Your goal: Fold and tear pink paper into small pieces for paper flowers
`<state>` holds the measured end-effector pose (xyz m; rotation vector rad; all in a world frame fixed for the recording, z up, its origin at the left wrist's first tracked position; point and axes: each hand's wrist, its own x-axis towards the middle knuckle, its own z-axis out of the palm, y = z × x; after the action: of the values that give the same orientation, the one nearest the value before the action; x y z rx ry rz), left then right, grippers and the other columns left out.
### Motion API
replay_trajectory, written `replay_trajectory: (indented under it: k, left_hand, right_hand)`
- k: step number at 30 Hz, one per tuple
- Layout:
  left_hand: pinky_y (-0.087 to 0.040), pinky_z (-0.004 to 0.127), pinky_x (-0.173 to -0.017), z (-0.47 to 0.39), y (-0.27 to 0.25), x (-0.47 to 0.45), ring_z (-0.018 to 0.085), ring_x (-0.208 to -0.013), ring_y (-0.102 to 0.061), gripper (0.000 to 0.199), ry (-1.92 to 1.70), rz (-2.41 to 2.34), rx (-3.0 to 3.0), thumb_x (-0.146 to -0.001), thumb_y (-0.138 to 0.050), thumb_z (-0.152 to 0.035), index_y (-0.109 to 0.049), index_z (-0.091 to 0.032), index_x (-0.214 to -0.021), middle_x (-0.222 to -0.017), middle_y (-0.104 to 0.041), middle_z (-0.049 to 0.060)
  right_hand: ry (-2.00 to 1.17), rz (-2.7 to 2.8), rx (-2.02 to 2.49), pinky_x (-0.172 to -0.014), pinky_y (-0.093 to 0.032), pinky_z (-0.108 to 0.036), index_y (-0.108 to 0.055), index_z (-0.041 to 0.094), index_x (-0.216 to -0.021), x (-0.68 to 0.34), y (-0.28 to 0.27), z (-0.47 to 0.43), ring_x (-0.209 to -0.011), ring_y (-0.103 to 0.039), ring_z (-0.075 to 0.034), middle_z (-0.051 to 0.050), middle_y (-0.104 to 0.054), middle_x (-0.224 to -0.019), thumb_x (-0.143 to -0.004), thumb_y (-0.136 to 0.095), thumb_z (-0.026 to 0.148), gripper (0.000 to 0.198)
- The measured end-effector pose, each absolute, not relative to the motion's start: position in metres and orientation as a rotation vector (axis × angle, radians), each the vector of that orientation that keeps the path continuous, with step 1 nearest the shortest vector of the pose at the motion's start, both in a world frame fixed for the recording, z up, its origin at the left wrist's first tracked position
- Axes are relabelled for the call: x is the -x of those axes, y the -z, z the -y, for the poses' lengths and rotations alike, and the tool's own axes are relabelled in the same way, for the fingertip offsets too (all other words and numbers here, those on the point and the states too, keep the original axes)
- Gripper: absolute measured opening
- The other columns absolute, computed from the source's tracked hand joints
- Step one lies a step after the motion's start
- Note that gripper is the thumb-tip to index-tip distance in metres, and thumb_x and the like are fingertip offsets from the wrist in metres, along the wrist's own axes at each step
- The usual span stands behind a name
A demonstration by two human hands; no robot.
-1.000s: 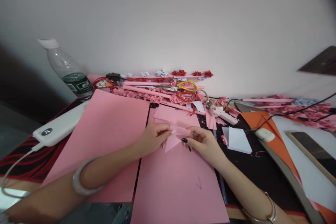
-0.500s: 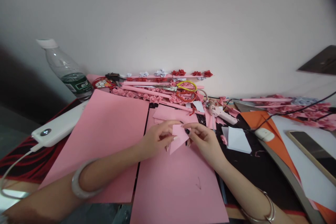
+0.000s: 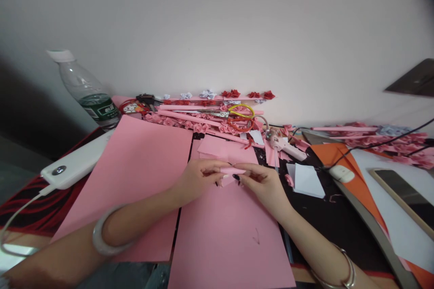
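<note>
A small piece of pink paper [image 3: 229, 176] is pinched between both hands, its upper edge curled or folded over. My left hand [image 3: 202, 179] closes thumb and fingers on its left side. On the right side, my right hand [image 3: 259, 182] grips it with a dark-nailed thumb in front. Fingers hide part of the paper, so its full shape cannot be made out. Beneath the hands lies a large pink sheet [image 3: 230, 244] with a small pencil-like mark. Just behind them rests a stack of smaller pink paper pieces [image 3: 227, 148].
Another pink sheet [image 3: 142, 167] lies left, beside a white power bank [image 3: 73, 162] and a plastic bottle [image 3: 90, 88]. Scissors [image 3: 240, 113] lie on pink paper tubes and flowers. A glue gun [image 3: 288, 145], white paper squares [image 3: 308, 180] and a phone [image 3: 407, 194] are right.
The pink paper, earlier a flat pointed shape facing me, is now curled or folded over along its top. Both hands have shifted slightly, with the thumbs on its front.
</note>
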<state>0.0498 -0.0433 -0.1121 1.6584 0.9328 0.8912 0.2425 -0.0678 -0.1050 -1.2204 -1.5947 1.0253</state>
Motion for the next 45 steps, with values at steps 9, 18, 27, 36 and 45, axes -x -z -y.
replay_trajectory:
  k: [9, 18, 27, 36, 45]
  left_hand:
    - [-0.046, 0.019, -0.056, 0.043, 0.108, -0.050, 0.009, -0.057, -0.057, 0.014, -0.870, -0.935, -1.786, -0.078, -0.056, -0.021, -0.068, -0.016, -0.085, -0.065, -0.063, 0.000]
    - [-0.044, 0.023, -0.070, 0.039, 0.111, -0.049, 0.013, -0.079, -0.055, 0.013, -0.979, -0.902, -2.111, -0.079, -0.055, -0.017, -0.068, -0.019, -0.078, -0.083, -0.059, 0.003]
    - [-0.044, 0.023, -0.069, 0.041, 0.113, -0.047, 0.012, -0.073, -0.058, 0.016, -0.948, -0.911, -2.227, -0.085, -0.048, -0.018, -0.064, -0.017, -0.086, -0.079, -0.066, 0.002]
    - [-0.044, 0.024, -0.068, 0.043, 0.115, -0.048, 0.012, -0.071, -0.057, 0.018, -1.048, -0.836, -2.403, -0.086, -0.045, -0.019, -0.063, -0.017, -0.084, -0.074, -0.064, 0.002]
    - [-0.048, 0.027, -0.073, 0.033, 0.121, -0.043, 0.015, -0.078, -0.061, 0.016, -1.176, -0.863, -2.389, -0.083, -0.049, -0.016, -0.064, -0.017, -0.084, -0.080, -0.068, 0.003]
  right_hand:
    - [-0.836, 1.778, 1.187, -0.067, -0.044, -0.028, -0.066, 0.020, -0.073, -0.243, 0.101, 0.068, -0.075, -0.056, -0.016, -0.005, -0.060, -0.082, -0.077, -0.056, 0.020, 0.011]
    - [-0.824, 1.868, 1.285, -0.062, -0.044, -0.024, -0.065, 0.019, -0.081, -0.241, 0.100, 0.071, -0.069, -0.059, -0.015, -0.003, -0.067, -0.078, -0.081, -0.050, 0.020, 0.015]
    - [-0.568, 2.046, 1.211, -0.072, -0.045, -0.026, -0.060, 0.021, -0.091, -0.240, 0.101, 0.074, -0.079, -0.060, -0.016, -0.004, -0.065, -0.085, -0.083, -0.043, 0.013, 0.021]
    - [-0.466, 2.210, 1.108, -0.072, -0.045, -0.028, -0.057, 0.018, -0.097, -0.243, 0.101, 0.074, -0.081, -0.056, -0.017, -0.006, -0.062, -0.087, -0.082, -0.039, 0.007, 0.026]
    - [-0.339, 2.038, 1.338, -0.067, -0.045, -0.026, -0.061, 0.017, -0.089, -0.261, 0.098, 0.062, -0.074, -0.060, -0.015, -0.004, -0.065, -0.081, -0.082, -0.044, 0.010, 0.019]
